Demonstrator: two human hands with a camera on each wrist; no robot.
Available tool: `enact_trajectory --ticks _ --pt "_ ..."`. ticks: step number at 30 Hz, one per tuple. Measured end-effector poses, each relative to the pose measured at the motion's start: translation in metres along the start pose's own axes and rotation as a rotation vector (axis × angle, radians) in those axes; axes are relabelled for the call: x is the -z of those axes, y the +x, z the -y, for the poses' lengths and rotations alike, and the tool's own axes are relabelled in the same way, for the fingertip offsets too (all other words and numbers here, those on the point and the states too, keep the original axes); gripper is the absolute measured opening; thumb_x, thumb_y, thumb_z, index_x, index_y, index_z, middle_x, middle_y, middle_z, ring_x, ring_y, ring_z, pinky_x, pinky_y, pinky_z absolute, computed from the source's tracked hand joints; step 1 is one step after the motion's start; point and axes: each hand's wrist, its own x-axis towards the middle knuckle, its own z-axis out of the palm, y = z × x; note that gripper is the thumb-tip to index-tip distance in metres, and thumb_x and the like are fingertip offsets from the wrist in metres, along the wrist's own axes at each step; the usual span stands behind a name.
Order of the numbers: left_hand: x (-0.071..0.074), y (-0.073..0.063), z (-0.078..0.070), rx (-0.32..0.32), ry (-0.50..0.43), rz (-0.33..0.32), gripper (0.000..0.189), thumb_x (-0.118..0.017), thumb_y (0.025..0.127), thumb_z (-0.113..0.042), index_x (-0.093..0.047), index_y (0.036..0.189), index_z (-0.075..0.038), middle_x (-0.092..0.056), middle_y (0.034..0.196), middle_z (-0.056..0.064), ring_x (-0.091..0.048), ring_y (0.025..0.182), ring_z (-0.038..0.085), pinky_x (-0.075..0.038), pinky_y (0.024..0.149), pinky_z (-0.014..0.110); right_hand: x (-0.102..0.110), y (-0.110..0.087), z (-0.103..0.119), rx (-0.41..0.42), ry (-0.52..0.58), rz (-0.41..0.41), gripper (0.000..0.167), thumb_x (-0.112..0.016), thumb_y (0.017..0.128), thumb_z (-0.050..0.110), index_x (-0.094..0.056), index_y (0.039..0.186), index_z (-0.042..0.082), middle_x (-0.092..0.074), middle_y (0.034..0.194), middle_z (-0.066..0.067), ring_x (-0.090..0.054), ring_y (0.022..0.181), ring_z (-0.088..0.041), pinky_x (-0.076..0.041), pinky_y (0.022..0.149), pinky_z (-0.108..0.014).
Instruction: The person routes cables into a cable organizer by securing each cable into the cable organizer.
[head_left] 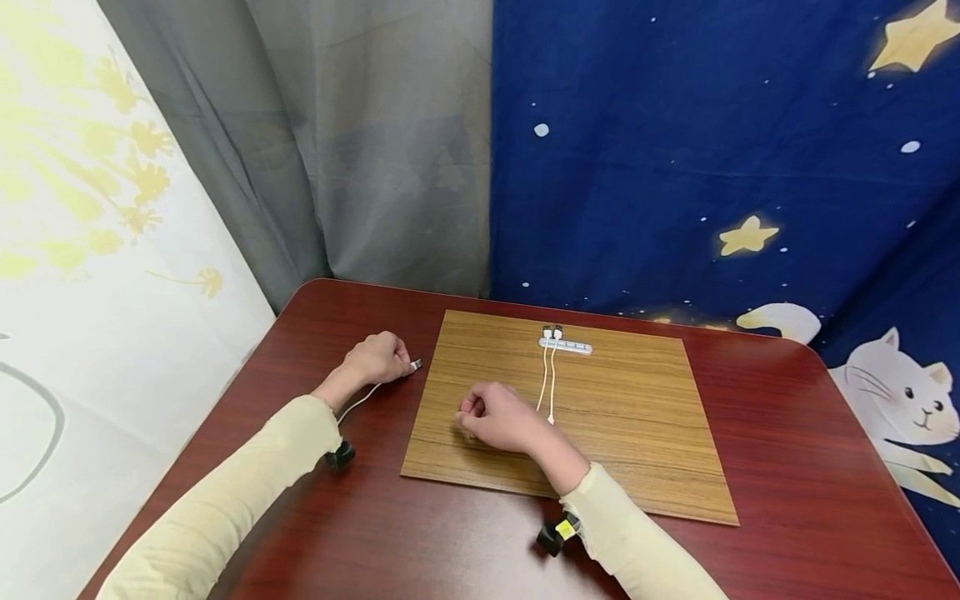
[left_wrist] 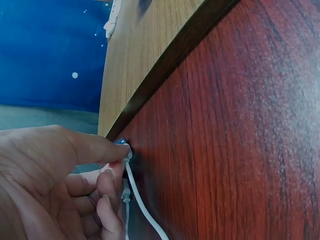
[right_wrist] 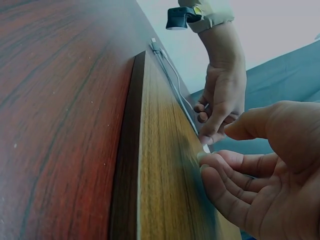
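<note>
My left hand (head_left: pixel 378 358) pinches the USB plug (head_left: pixel 417 364) of a white cable (head_left: pixel 358 403) between thumb and index finger, just left of the wooden board. In the left wrist view, a second white connector (left_wrist: pixel 126 192) shows below that plug. My right hand (head_left: pixel 498 414) hovers over the board's left half, fingers loosely bent, holding nothing. At the back of the board, a pale cable clip strip (head_left: pixel 576 347) carries two white USB cables (head_left: pixel 553 375) in its left end. Their plugs point to the rear, and their lower parts run towards my right hand.
The thin wood-grain board (head_left: pixel 645 433) lies on a dark red table (head_left: pixel 787 433), its edge slightly raised above the tabletop. A blue star-patterned curtain (head_left: pixel 637 150) and a grey curtain (head_left: pixel 405 150) hang behind. Black wrist cameras (head_left: pixel 551 537) sit under both forearms.
</note>
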Motion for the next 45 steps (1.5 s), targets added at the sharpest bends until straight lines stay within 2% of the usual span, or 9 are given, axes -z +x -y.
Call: enact_trajectory --ticks 7,11,17,24,31,35,39,45 --pt "0.004 0.001 0.001 -0.041 -0.09 -0.025 0.011 -0.07 0.088 -0.018 -0.071 0.08 -0.011 -0.063 0.075 0.001 -0.054 0.067 0.02 -0.043 0.063 0.034 0.0 0.003 0.003 0.002 -0.014 0.014 0.014 -0.07 0.096 0.021 -0.064 0.084 0.014 -0.063 0.075 0.006 -0.058 0.069 -0.009 -0.048 0.068 -0.03" --pt "0.01 0.002 -0.001 -0.038 -0.157 -0.045 0.012 -0.073 0.089 -0.019 -0.073 0.085 -0.008 -0.065 0.076 0.003 -0.056 0.068 0.02 -0.045 0.062 0.033 0.0 0.004 0.003 0.005 -0.008 0.018 0.014 -0.07 0.096 0.021 -0.065 0.085 0.014 -0.063 0.076 0.007 -0.058 0.07 -0.008 -0.048 0.069 -0.029" --pt "0.02 -0.001 -0.003 -0.03 -0.255 -0.042 0.013 -0.072 0.089 -0.019 -0.073 0.089 -0.006 -0.068 0.082 0.009 -0.06 0.071 0.022 -0.049 0.062 0.034 0.0 0.005 0.003 0.019 0.008 0.03 0.012 -0.07 0.095 0.019 -0.065 0.086 0.013 -0.064 0.077 0.006 -0.058 0.07 -0.008 -0.048 0.069 -0.029" --pt "0.03 -0.004 -0.004 -0.053 -0.311 -0.052 0.013 -0.07 0.091 -0.016 -0.073 0.093 -0.004 -0.068 0.083 0.006 -0.058 0.075 0.022 -0.047 0.067 0.033 -0.001 0.007 0.001 0.012 0.021 0.038 0.013 -0.07 0.095 0.02 -0.065 0.085 0.014 -0.064 0.075 0.006 -0.059 0.068 -0.008 -0.048 0.068 -0.028" --pt "0.038 -0.005 -0.004 -0.075 -0.343 -0.066 0.013 -0.07 0.091 -0.014 -0.072 0.094 -0.001 -0.067 0.086 0.008 -0.055 0.073 0.022 -0.044 0.063 0.033 0.0 0.008 -0.002 0.019 0.019 0.04 0.012 -0.069 0.096 0.02 -0.065 0.086 0.014 -0.064 0.076 0.006 -0.059 0.07 -0.008 -0.048 0.069 -0.028" --pt "0.041 -0.006 -0.003 -0.09 -0.348 -0.079 0.015 -0.07 0.092 -0.016 -0.072 0.094 -0.001 -0.066 0.081 0.007 -0.054 0.071 0.021 -0.043 0.062 0.032 0.001 0.007 -0.001 0.019 0.019 0.041 0.011 -0.069 0.095 0.019 -0.065 0.086 0.014 -0.063 0.078 0.006 -0.058 0.071 -0.009 -0.048 0.069 -0.029" --pt "0.046 -0.006 -0.003 -0.095 -0.363 -0.097 0.018 -0.072 0.092 -0.018 -0.072 0.094 0.0 -0.065 0.078 0.005 -0.053 0.071 0.019 -0.043 0.063 0.031 0.002 0.007 -0.001 0.021 0.02 0.043 0.012 -0.068 0.096 0.018 -0.065 0.085 0.013 -0.063 0.077 0.005 -0.058 0.07 -0.009 -0.047 0.068 -0.029" --pt "0.054 -0.01 -0.004 -0.098 -0.388 -0.12 0.019 -0.072 0.093 -0.019 -0.073 0.096 0.0 -0.067 0.081 0.006 -0.055 0.075 0.021 -0.045 0.066 0.031 0.003 0.007 -0.002 0.013 0.038 0.053 0.013 -0.068 0.097 0.018 -0.065 0.085 0.013 -0.064 0.075 0.005 -0.057 0.066 -0.009 -0.047 0.064 -0.028"
